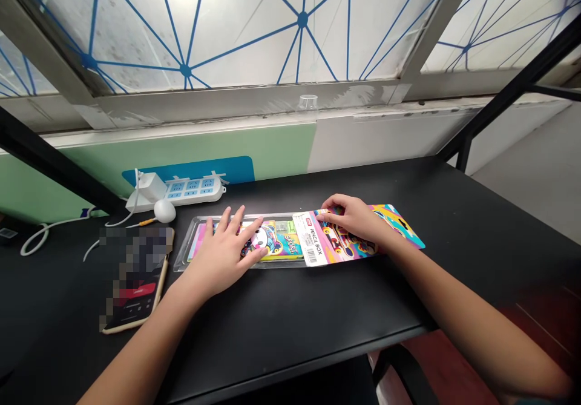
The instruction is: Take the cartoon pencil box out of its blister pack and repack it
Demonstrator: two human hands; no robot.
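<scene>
pencil box card [338, 241] under right hand [356, 220], "sport" pack [285, 244] under left hand [222, 256]

The pencil box's glossy paper card [345, 241] lay right of a clear plastic tray [185, 249] on a matt black tabletop [318, 314].

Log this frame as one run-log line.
left hand: on clear plastic blister tray | right hand: on printed PENCIL BOX card | nearby: power strip, phone

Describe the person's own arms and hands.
Both forearms are bare as far as the view shows. The left hand and the right hand are slender, with no gloves, rings, watch or bracelet visible.
</scene>
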